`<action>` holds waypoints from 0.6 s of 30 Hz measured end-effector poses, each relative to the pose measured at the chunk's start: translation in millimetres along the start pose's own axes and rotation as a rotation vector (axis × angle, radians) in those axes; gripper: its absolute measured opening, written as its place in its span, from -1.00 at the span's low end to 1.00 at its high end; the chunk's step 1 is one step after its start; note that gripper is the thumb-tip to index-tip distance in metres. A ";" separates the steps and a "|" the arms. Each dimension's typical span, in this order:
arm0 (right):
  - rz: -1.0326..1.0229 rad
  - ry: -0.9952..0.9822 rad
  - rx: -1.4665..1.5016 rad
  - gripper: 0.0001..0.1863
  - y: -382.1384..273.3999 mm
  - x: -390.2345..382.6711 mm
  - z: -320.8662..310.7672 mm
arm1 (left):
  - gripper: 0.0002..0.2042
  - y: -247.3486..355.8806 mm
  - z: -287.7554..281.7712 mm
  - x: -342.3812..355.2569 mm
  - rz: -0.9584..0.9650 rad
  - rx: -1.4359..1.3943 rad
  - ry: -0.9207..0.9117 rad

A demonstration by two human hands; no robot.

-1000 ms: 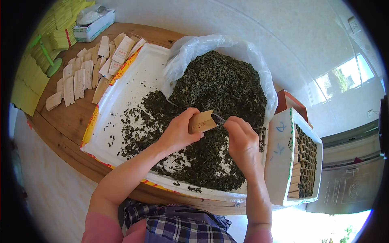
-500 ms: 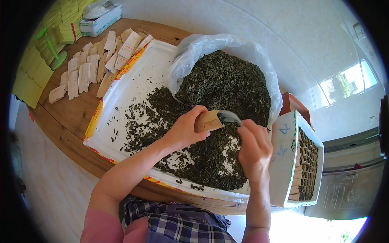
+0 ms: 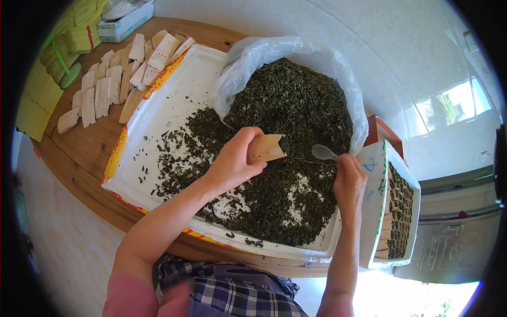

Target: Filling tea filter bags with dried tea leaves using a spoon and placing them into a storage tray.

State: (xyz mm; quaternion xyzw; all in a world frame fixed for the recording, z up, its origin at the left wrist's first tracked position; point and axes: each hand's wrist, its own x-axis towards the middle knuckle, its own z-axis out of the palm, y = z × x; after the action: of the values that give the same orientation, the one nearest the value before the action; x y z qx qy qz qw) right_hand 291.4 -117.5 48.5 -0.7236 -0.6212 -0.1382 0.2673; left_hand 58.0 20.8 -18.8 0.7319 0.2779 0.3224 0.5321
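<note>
My left hand (image 3: pixel 232 161) grips a small tan paper packet (image 3: pixel 266 148), its open mouth turned right, above a heap of dark green dried leaves (image 3: pixel 288 105). My right hand (image 3: pixel 348 182) holds a clear plastic spoon (image 3: pixel 323 153) whose bowl points left, a short gap from the packet's mouth. The leaves spill from a clear plastic bag (image 3: pixel 248 58) into a white tray (image 3: pixel 158 121) on the round wooden table (image 3: pixel 84 153).
A white box (image 3: pixel 393 206) packed with upright filled packets stands at the right, touching my right hand's side. Several empty tan packets (image 3: pixel 113 79) lie at the table's far left, beside yellow-green paper stacks (image 3: pixel 79 31) and a white carton (image 3: pixel 124 18).
Both hands have shifted right and up over the leaves. The right hand has pulled away from the packet, so the spoon now shows clear of its mouth.
</note>
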 end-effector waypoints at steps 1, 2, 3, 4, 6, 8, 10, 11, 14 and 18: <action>-0.002 -0.001 -0.001 -0.86 5.5 -2.1 6.2 | -0.44 -1.2 1.2 0.7 0.044 0.002 0.018; 0.030 -0.085 0.010 -0.87 8.7 -4.9 12.3 | -0.44 -2.5 0.7 0.6 0.043 0.001 0.019; 0.064 -0.168 0.021 -0.89 9.8 -6.7 17.7 | -0.44 -3.7 -0.2 0.7 0.082 0.034 0.039; 0.080 -0.155 0.105 -0.90 6.9 -7.1 29.0 | -0.44 -4.4 -0.8 0.9 0.122 0.067 0.057; 0.218 -0.192 0.267 -0.90 1.2 -6.6 52.2 | -0.45 -5.4 -2.2 0.5 0.130 0.093 0.069; 0.356 -0.224 0.429 -0.91 -0.7 -5.5 67.5 | -0.46 -5.0 -3.3 0.3 0.144 0.119 0.078; 0.561 -0.226 0.639 -0.93 -0.5 -4.6 75.3 | -0.48 -6.1 -2.9 1.0 0.147 0.123 0.102; 0.560 -0.224 0.642 -0.93 0.3 -3.6 74.6 | -0.48 -5.4 -3.5 1.1 0.149 0.126 0.102; 0.648 -0.185 0.875 -0.92 0.9 0.7 61.3 | -0.48 -2.6 -4.5 2.3 0.126 0.091 0.099; 0.594 -0.123 0.920 -0.91 -18.4 14.4 19.0 | -0.46 -2.7 -4.4 1.7 0.084 0.082 0.064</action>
State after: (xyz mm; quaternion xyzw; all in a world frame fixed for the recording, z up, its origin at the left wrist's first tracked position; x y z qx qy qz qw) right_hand 273.8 -93.5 44.5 -0.6832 -0.4011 0.2716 0.5464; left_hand 55.6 25.4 -20.2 0.7535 0.2767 0.3561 0.4784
